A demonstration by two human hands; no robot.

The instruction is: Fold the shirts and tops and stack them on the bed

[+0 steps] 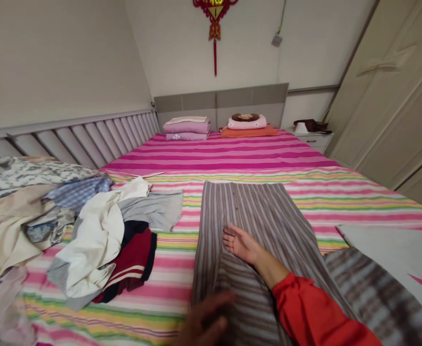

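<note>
A grey-brown striped garment (268,211) with small buttons lies spread on the bed; it looks like a shirt. My right hand (240,245), in a red sleeve, rests on its middle. The fingers are slightly bent and apart, with nothing held. At the bottom edge, my left hand (207,317) is blurred by motion above the garment's near left side. Its finger and thumb are spread, and nothing shows between them. A blurred striped part (380,288), perhaps a sleeve, extends to the right.
Left of the garment lie a white cloth (95,240), a dark red and navy garment (135,259), a grey piece (156,209) and a heap of clothes (12,206). A light grey cloth (394,245) lies right. Folded bedding (187,127) sits near the headboard. A railing (88,137) borders the left.
</note>
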